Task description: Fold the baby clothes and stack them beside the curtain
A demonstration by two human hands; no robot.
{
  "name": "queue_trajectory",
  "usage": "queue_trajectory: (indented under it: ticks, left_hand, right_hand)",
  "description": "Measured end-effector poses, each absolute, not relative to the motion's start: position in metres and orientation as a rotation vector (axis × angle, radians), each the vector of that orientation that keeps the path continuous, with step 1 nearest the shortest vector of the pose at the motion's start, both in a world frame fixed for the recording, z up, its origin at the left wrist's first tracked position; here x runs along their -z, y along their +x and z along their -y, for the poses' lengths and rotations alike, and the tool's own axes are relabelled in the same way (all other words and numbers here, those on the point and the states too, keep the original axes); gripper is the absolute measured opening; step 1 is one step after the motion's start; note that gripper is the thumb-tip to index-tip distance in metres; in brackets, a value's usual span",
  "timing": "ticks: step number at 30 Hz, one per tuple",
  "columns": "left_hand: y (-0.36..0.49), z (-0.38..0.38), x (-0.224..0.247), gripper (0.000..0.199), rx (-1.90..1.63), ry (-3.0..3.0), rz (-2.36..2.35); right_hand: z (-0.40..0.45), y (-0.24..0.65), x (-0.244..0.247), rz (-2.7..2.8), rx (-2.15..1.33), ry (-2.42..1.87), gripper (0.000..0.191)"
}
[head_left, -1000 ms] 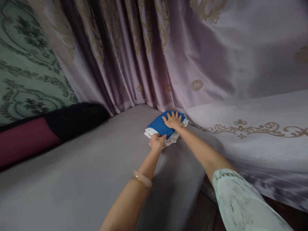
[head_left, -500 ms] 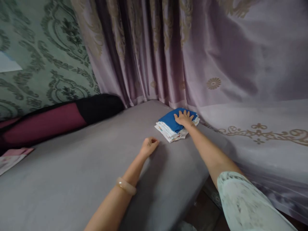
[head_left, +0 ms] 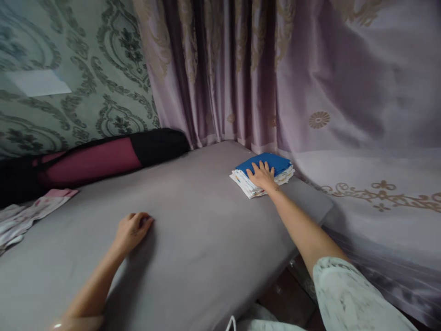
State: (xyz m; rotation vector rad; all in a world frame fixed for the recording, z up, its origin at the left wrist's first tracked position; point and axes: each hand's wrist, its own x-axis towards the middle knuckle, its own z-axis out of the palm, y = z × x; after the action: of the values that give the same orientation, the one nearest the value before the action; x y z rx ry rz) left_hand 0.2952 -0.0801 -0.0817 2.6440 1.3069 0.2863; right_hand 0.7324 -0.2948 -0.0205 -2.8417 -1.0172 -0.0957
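My right hand (head_left: pixel 262 176) lies flat on a stack of folded clothes, its fingers spread over the blue folded garment (head_left: pixel 277 162) on top. Beneath the blue piece are several layers of white printed folded clothes (head_left: pixel 246 186). My left hand (head_left: pixel 132 232) is over the middle left of the bed, its fingers loosely curled and nothing showing in them. Farther left lies a crumpled white and pink garment (head_left: pixel 37 211), which the left hand does not touch. A pale bangle (head_left: pixel 82 322) circles the left wrist at the bottom edge.
Grey sheeting covers the bed (head_left: pixel 193 216). A long black and maroon bag (head_left: pixel 93 161) rests along the patterned wall. Lilac curtains (head_left: pixel 337 82) hang behind the stack and to its right. Dark floor (head_left: pixel 287 294) shows below the bed's near right edge.
My left hand has moved left, away from the stack. My right hand stays on the blue garment. The view has swung left, bringing more of the white and pink garment into sight.
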Motion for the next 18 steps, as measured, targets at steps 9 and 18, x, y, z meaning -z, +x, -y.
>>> queue_trajectory:
  ticks: [9,18]
  left_hand:
    - [0.221,0.096,0.081,0.061,-0.126,2.466,-1.906]
    - [0.221,0.098,0.082,0.056,-0.246,2.451,-1.920]
  right_hand:
    - [0.260,0.643,0.025,1.438,0.446,-2.524,0.052]
    - [0.176,0.481,0.065,2.022,-0.165,-2.180,0.059]
